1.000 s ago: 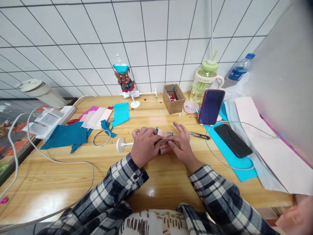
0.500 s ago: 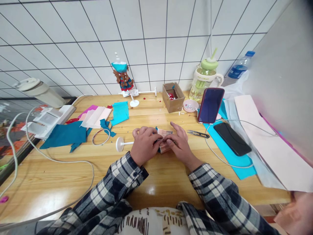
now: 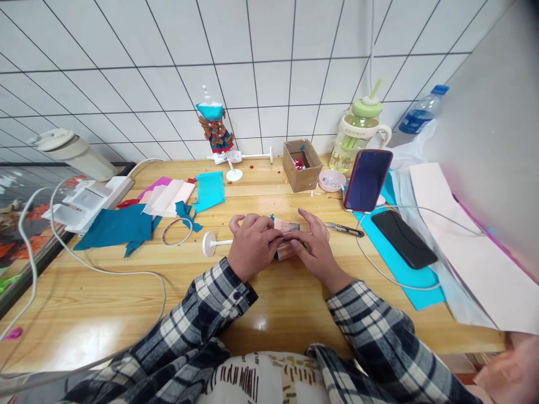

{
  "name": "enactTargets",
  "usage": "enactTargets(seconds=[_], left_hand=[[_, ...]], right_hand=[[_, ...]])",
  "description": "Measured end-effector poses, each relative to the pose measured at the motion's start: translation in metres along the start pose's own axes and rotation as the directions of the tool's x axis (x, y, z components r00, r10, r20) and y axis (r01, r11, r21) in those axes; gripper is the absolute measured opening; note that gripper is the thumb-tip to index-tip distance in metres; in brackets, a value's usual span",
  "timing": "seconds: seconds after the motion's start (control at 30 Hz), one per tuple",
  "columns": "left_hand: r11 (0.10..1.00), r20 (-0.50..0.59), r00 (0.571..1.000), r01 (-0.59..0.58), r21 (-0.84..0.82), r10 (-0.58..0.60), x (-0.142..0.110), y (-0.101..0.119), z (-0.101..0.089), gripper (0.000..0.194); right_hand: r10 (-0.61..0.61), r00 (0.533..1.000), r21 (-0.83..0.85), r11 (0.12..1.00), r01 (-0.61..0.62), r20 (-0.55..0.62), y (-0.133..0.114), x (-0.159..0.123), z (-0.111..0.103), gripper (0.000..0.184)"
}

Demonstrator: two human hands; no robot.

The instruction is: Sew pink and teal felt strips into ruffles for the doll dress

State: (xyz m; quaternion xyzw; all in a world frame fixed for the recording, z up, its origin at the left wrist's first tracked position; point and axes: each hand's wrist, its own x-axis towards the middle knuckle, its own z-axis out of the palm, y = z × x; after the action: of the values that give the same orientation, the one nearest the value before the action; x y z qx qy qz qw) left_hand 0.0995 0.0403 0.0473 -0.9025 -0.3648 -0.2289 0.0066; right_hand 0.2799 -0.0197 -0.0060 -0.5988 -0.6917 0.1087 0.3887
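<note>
At the middle of the table, my left hand (image 3: 255,247) and my right hand (image 3: 316,248) meet over a small pink pleated piece of cloth (image 3: 288,251) with dark teal edges. The fingertips of both hands pinch at its middle, and they cover much of it. My right index finger points up and away. From under my left hand a white stand (image 3: 214,243) with a round base sticks out to the left, lying on its side; whether it joins the pink piece is hidden. Thread snips (image 3: 345,229) lie just right of my right hand.
Teal cloth (image 3: 113,227), a ring (image 3: 177,232) and a white cable (image 3: 126,274) lie left. At the back stand a dressed figure (image 3: 214,129), a cardboard box (image 3: 302,168), a bead dish (image 3: 332,180) and a propped phone (image 3: 368,180). A black phone (image 3: 404,238) lies right.
The whole view has shifted slightly, so things sit a little further right. My hands stay together on the pink piece, with only small finger movement.
</note>
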Motion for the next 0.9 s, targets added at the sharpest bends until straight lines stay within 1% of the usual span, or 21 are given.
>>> enactTargets(seconds=[0.27, 0.47, 0.6, 0.77, 0.9], left_hand=[[1.000, 0.034, 0.999, -0.013, 0.025, 0.012, 0.0015, 0.0028, -0.0006, 0.016], [1.000, 0.016, 1.000, -0.014, 0.027, 0.014, 0.0009, -0.0003, 0.0048, 0.012], [1.000, 0.005, 1.000, -0.003, 0.001, 0.003, -0.0001, -0.0017, 0.0065, 0.011], [0.998, -0.021, 1.000, 0.022, -0.055, -0.023, -0.0031, -0.0042, 0.0035, 0.012], [0.997, -0.004, 0.999, 0.036, -0.074, -0.037, -0.0043, -0.0054, 0.0024, 0.012]], right_hand=[[-0.011, 1.000, 0.004, 1.000, 0.011, 0.010, -0.0004, -0.0008, -0.0009, 0.024], [-0.031, 0.998, 0.044, 0.999, 0.029, 0.048, 0.0029, -0.0033, -0.0029, 0.028], [-0.049, 0.997, 0.089, 0.995, 0.044, 0.057, 0.0052, -0.0050, -0.0038, 0.029], [-0.040, 0.999, 0.146, 0.989, 0.036, 0.029, 0.0058, -0.0049, -0.0044, 0.029], [-0.033, 0.999, 0.167, 0.985, 0.029, 0.023, 0.0060, -0.0047, -0.0041, 0.028]])
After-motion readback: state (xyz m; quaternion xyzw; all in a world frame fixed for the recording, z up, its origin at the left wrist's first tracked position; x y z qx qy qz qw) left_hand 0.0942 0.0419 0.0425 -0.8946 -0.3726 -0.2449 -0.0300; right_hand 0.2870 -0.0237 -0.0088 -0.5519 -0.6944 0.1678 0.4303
